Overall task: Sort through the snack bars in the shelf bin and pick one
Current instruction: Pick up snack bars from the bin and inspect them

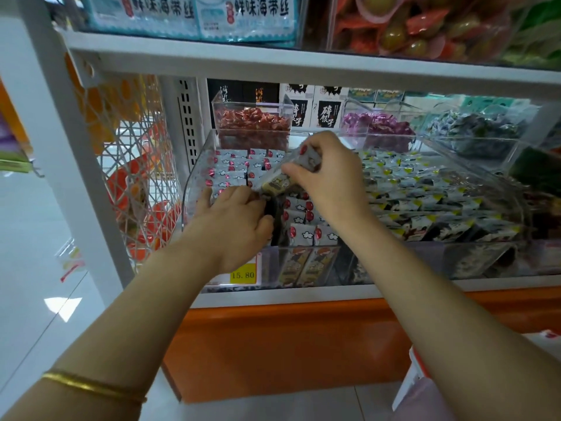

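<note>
A clear shelf bin point(194, 177) holds rows of white snack bars point(303, 221) with red and cloud marks. My right hand point(331, 174) grips one wrapped snack bar point(283, 177) and holds it tilted above the rows. My left hand point(233, 221) reaches into the bin's front left, its fingers curled over dark wrappers point(271, 208) between the rows; what it holds is partly hidden by the hand.
A neighbouring clear bin point(425, 202) of white, black and yellow packets sits to the right. Small bins of red candies point(253, 123) and purple candies point(376, 126) stand behind. A yellow price tag point(243, 275) hangs on the front edge. A white wire rack point(133, 165) stands left.
</note>
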`<state>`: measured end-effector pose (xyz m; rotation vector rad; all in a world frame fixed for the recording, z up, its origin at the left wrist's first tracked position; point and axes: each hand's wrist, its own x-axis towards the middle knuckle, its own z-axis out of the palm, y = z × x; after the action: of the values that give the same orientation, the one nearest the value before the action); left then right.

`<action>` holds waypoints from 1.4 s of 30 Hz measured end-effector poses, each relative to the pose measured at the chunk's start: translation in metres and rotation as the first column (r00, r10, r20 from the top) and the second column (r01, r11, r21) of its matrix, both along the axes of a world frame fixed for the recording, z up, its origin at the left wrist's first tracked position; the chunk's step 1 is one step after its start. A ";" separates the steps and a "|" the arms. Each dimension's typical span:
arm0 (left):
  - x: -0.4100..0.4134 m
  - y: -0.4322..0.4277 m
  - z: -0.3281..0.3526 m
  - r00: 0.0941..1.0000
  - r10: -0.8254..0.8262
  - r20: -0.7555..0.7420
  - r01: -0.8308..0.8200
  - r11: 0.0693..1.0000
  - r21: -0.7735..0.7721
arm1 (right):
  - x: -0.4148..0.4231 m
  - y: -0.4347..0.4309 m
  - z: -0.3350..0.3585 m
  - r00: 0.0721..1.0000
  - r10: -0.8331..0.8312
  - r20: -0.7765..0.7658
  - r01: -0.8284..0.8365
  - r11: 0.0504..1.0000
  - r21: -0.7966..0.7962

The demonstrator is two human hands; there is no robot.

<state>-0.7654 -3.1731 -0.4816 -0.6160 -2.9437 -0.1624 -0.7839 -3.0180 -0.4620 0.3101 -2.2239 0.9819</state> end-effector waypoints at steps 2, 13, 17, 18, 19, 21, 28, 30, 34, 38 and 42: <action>0.002 -0.004 0.000 1.000 -0.010 -0.006 0.010 0.999 0.039 | -0.014 -0.008 0.003 0.998 0.004 0.060 -0.013 0.987 0.157; 0.006 -0.024 -0.001 0.989 -0.018 -0.146 0.026 0.998 0.051 | -0.042 -0.031 0.000 0.901 0.044 0.432 -0.273 0.831 0.484; 0.008 -0.028 0.002 0.988 0.021 -0.153 -0.024 1.000 -0.016 | -0.045 -0.032 0.001 0.875 0.018 0.483 -0.323 0.765 0.557; 0.009 -0.029 0.003 0.990 0.029 -0.138 -0.033 0.999 -0.029 | -0.046 -0.032 0.003 0.874 0.024 0.485 -0.333 0.758 0.561; 0.009 -0.030 0.002 0.992 0.034 -0.124 -0.039 0.998 -0.040 | -0.047 -0.031 0.004 0.873 0.035 0.487 -0.341 0.757 0.558; 0.009 -0.031 0.003 0.994 0.039 -0.106 -0.044 0.998 -0.045 | -0.050 -0.029 0.007 0.872 0.049 0.487 -0.346 0.766 0.542; 0.010 -0.030 0.005 0.996 0.044 -0.083 -0.045 0.999 -0.012 | -0.058 -0.025 0.012 0.893 0.081 0.444 -0.308 0.827 0.470; 0.009 -0.031 0.006 0.995 0.045 -0.085 -0.046 0.999 -0.001 | -0.062 -0.025 0.015 0.912 0.070 0.405 -0.262 0.858 0.443; 0.009 -0.030 0.008 0.995 0.048 -0.090 -0.046 0.999 0.015 | -0.074 -0.028 0.014 0.940 -0.002 0.340 -0.182 0.842 0.508; 0.009 -0.029 0.008 0.994 0.046 -0.102 -0.044 0.999 0.020 | -0.083 -0.036 0.005 0.937 -0.145 0.319 -0.139 0.682 0.718; 0.009 -0.030 0.008 0.991 0.048 -0.123 -0.044 0.998 0.038 | -0.081 -0.035 0.012 0.926 -0.075 0.370 -0.165 0.801 0.575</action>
<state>-0.7568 -3.2028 -0.4731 -0.5327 -2.8266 -0.1654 -0.8644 -3.0527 -0.4502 0.4879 -2.8703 0.3330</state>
